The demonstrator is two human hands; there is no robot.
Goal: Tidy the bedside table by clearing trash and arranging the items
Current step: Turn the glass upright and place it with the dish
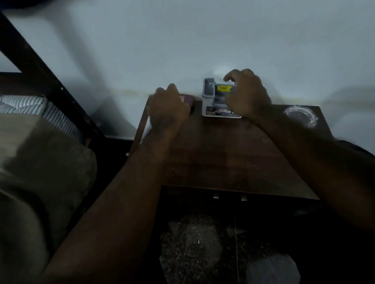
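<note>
**Both hands at the back of the bedside table**

A grey box (210,93) with a yellow label (224,88) stands upright at the back edge of a dark wooden bedside table (225,153), close against the pale wall (199,34). An open slot is seen on its left side, and a printed strip runs along its front foot.

The box is grasped from the right by the right hand (248,94). The fingers are curled over its top and back, and the forefinger is arched above the label.

Just to the left of the box, a small maroon thing (188,99) lies on the tabletop, mostly hidden. It is covered by the left hand (168,109), whose fingers are clenched down around it. What the thing is cannot be told, as this part is blurred.

Well to the right of the box, near the table's far right corner, a clear glass dish (300,116) rests on the wood.

Far to the left of the box, a dark bed frame (28,63), a striped mattress (19,104) and a drab pillow (33,170) are seen. In front of the box, past the table's near edge, a speckled floor (197,248) is visible.
</note>
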